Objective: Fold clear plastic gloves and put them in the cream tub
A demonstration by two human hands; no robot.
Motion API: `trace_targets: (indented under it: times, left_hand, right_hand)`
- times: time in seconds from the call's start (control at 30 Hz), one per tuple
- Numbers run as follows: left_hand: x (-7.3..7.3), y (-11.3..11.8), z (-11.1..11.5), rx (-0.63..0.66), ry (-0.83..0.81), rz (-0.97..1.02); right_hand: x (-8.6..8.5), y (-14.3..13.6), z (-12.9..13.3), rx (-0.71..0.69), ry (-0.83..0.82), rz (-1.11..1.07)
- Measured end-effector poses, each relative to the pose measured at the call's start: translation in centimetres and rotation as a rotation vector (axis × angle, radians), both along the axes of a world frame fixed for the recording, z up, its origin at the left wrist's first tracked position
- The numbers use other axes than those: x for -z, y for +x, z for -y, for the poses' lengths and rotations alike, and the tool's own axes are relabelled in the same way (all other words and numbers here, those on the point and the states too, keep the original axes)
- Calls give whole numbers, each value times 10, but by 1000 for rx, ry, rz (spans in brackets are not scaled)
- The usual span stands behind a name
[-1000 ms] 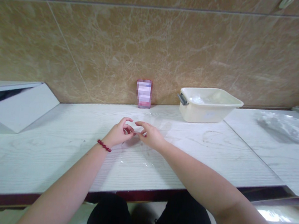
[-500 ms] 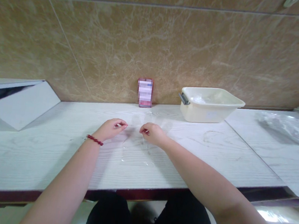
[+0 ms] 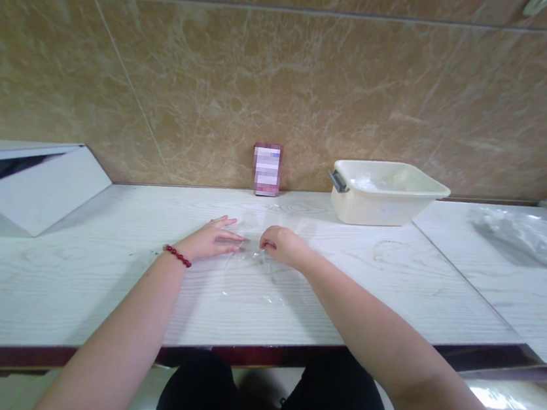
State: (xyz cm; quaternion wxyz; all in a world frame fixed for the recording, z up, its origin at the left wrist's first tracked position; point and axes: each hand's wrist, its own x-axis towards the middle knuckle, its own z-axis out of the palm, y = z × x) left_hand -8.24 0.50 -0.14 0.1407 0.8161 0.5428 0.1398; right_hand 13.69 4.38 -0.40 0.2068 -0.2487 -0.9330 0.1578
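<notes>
A clear plastic bag (image 3: 249, 282) lies flat on the white wood-grain table in front of me, its outline faint apart from a few shiny edges. At its far end, the fingertips of my right hand (image 3: 283, 244) are pinched together on the film. My left hand (image 3: 211, 240), with a red bead bracelet at the wrist, reaches in from the left. Its fingers are stretched out and apart, the tips over the bag's upper left part. Whether they press on the film I cannot tell.
A blurred-out red and white card or phone (image 3: 268, 170) leans on the tiled wall (image 3: 209, 79). A cream bin (image 3: 376, 207) with a grey handle stands right of it. Clear plastic (image 3: 531, 237) lies far right, a white open box (image 3: 42, 192) at left. The table (image 3: 110, 292) ends before my knees.
My left hand has opened from a pinch and its fingers have moved right, over the bag. My right hand has shifted slightly right, still pinched. The film between the hands shows more creases.
</notes>
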Motion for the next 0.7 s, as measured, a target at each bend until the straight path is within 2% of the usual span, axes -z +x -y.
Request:
trace_targets:
  times: [0.47, 0.7]
  left_hand:
    - [5, 0, 1, -67, -130, -164]
    - [4, -1, 2, -52, -174, -207]
  right_hand:
    - [0, 0, 0, 2, 0, 84]
    - [-10, 7, -1, 157, 27, 236]
